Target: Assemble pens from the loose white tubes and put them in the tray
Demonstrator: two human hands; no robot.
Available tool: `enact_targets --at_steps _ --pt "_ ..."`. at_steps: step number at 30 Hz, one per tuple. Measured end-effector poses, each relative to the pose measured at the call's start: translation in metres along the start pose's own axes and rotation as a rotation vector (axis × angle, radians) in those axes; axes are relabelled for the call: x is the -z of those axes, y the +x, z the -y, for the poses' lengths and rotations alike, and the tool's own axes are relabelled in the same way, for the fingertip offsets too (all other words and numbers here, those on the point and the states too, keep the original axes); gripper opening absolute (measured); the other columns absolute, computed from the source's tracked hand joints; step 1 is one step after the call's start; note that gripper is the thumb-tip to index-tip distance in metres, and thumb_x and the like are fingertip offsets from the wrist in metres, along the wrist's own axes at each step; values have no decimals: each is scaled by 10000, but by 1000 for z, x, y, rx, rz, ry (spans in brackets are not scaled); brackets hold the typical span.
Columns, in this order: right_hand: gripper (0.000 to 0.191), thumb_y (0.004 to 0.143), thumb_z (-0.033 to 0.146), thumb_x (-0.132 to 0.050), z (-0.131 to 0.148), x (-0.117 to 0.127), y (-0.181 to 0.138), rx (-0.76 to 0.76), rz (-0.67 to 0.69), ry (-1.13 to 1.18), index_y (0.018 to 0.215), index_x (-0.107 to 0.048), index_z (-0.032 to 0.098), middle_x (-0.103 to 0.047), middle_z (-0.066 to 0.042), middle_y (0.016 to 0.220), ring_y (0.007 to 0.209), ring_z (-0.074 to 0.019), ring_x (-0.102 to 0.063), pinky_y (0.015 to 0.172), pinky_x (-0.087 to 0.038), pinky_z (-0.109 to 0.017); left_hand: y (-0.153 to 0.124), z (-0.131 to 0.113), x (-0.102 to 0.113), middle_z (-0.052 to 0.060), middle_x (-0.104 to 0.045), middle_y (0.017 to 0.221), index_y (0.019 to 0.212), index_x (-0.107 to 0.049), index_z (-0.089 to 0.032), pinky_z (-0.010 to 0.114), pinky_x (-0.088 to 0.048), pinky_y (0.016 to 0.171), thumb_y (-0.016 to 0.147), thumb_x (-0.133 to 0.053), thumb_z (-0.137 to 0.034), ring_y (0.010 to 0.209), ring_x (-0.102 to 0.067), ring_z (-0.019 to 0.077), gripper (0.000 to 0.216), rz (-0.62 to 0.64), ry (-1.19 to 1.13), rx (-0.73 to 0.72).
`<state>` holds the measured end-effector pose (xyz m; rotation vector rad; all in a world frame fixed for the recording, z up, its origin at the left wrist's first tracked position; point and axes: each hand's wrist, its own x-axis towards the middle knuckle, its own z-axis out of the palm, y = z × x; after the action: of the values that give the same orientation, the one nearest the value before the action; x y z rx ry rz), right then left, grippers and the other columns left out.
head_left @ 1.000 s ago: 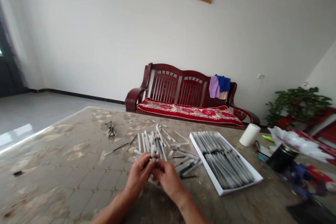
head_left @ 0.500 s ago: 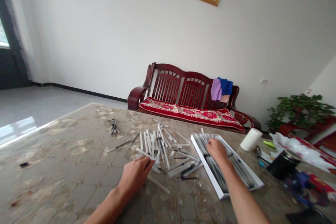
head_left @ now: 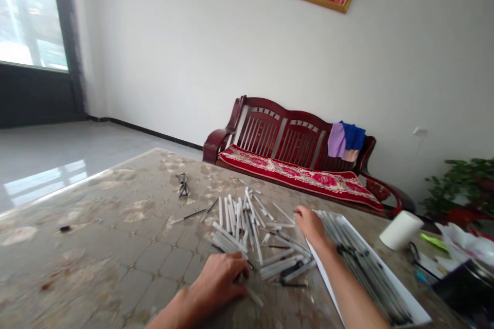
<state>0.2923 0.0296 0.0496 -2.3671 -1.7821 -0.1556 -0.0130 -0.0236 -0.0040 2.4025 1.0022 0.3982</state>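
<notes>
While the left hand (head_left: pixel 224 278) curls over a pale tube (head_left: pixel 255 296), the right hand (head_left: pixel 311 226) curls beside a box (head_left: pixel 423 317). Their fingers' grip is unclear.

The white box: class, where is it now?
In the head view, the white box lies right of centre on the table, between the loose sticks and the white roll, the right hand by its far left corner.

Smooth, translucent plastic is seen in the slim tubes (head_left: pixel 221 211); glossy wood (varnished, apparently) is shown by the bench (head_left: pixel 263 132).
</notes>
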Motion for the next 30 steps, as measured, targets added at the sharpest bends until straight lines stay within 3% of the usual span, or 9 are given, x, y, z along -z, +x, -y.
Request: enact_targets --at_steps 5,8,13,16,19,22,25,30 --pt "286 912 212 -511 82 -35 51 88 29 28 1136 -679 269 -685 -43 1164 1050 -168 -633 823 -435 -225 5 7 0 -2 -699 990 919 -674 -276 240 -442 726 832 -625 -233 914 -667 190 109 -63 82 68" --pt "333 906 153 -494 100 -46 70 57 29 -1 1185 -652 243 -643 -83 1229 1150 -198 -583 899 -424 -254 8 12 -1 17 -686 991 907 -645 -254 253 -452 718 878 -565 -218 912 -665 196 92 -114 143 127" --pt "365 862 70 -462 82 -48 84 -115 86 -88 1159 -667 131 -625 -202 1222 1172 -300 -579 900 -462 -375 10 15 -7 22 -669 1001 941 -612 -260 260 -457 697 920 -459 -156 889 -669 190 186 -170 186 181" --pt "347 831 52 -476 66 -48 80 -130 154 -99 1083 -702 130 -686 -193 1098 1060 -284 -651 845 -489 -364 12 14 -10 32 -662 1032 986 -601 -258 260 -458 681 900 -444 -113 864 -676 185 231 -164 188 211" --pt "359 817 40 -483 60 -50 66 -61 172 -78 1068 -705 171 -700 -150 1100 1051 -252 -662 850 -485 -331 13 13 -11 45 -662 1034 1012 -596 -243 264 -462 677 876 -474 -121 863 -680 195 220 -154 189 220" --pt "368 817 13 -466 60 -49 49 1 137 -30 1044 -710 170 -699 -149 1105 1062 -248 -657 877 -476 -330 11 9 -10 44 -685 980 960 -615 -233 266 -465 681 900 -503 -218 851 -685 204 128 -155 157 167" --pt "328 818 12 -482 58 -37 34 45 63 62 985 -722 160 -703 -151 1062 1060 -248 -653 908 -468 -330 7 3 -11 37 -709 899 868 -643 -229 256 -460 667 933 -488 -303 796 -691 196 184 -141 101 77" --pt "285 907 173 -454 56 -4 5 71 -125 335 1109 -655 170 -674 -106 1126 1049 -199 -648 913 -495 -311 4 -4 -17 57 -734 865 824 -694 -217 252 -460 669 928 -490 -307 777 -696 201 246 -170 -45 -3"
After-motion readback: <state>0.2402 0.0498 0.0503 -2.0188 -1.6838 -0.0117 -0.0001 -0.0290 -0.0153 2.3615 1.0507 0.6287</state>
